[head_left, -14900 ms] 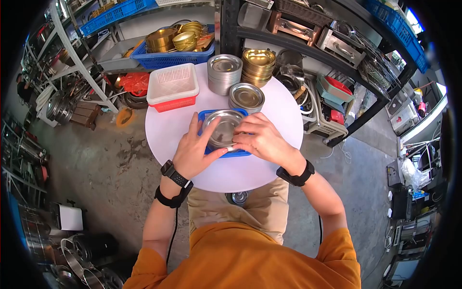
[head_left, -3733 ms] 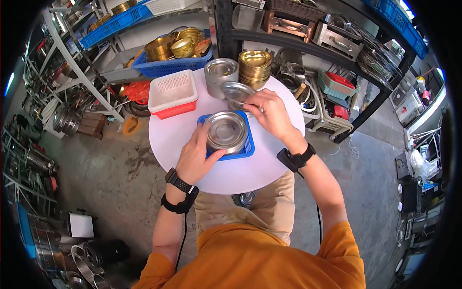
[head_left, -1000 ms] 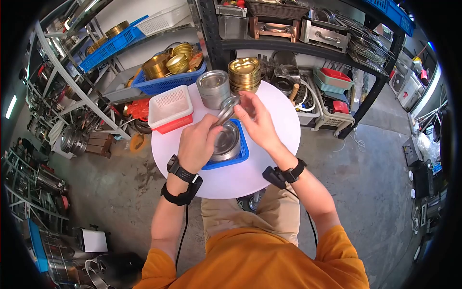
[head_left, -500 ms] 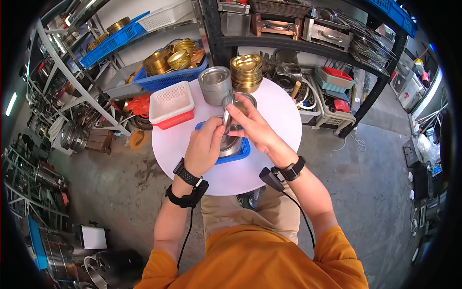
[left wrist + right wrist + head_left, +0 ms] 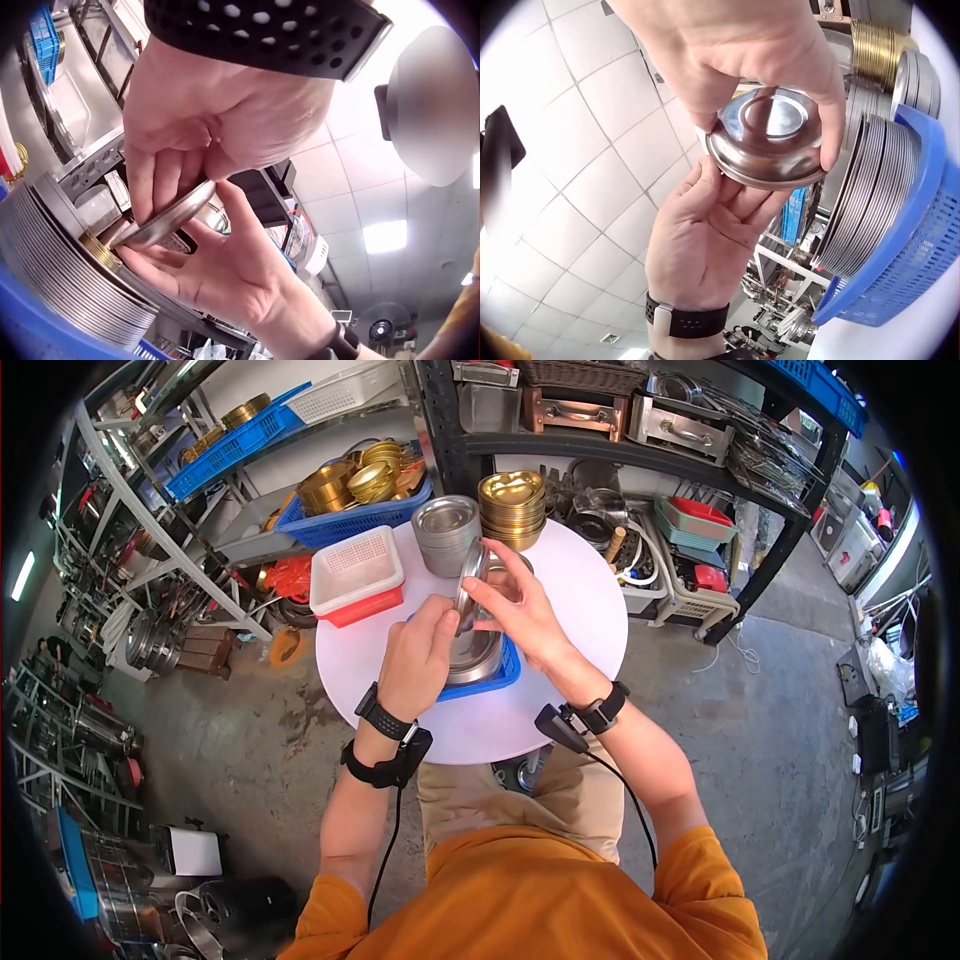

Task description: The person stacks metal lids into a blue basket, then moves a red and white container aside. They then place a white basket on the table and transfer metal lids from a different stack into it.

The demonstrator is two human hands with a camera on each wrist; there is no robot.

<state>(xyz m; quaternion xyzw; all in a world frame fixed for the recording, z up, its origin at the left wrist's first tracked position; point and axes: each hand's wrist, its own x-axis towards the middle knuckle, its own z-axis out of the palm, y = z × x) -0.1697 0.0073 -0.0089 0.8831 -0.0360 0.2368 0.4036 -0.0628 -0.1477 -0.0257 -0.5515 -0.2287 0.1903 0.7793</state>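
Both hands hold one shallow round stainless-steel dish [image 5: 473,580], tipped up nearly on edge over the blue basket [image 5: 505,676]. My left hand [image 5: 418,660] pinches its near, lower edge between thumb and fingers. Spread across the rim, my right hand [image 5: 524,615] grips it with the thumb on one side and fingers on the other. In the right wrist view the underside of the dish [image 5: 769,142] shows a raised ring. Below, a stack of similar dishes [image 5: 67,262] fills the basket, partly covered by the hands in the head view.
Behind the hands on the round white table [image 5: 350,660] stand a tall silver dish stack [image 5: 445,535], a gold heart-shaped dish stack [image 5: 512,510] and a shorter stack [image 5: 522,567] partly hidden. At left, a white basket [image 5: 355,570] sits in a red one [image 5: 365,608]. Shelves line the back.
Earlier the right hand lifted a dish at the rear stack while the left touched the basket's stack. Both hands then took hold of a dish and turned it from slanted to nearly upright.
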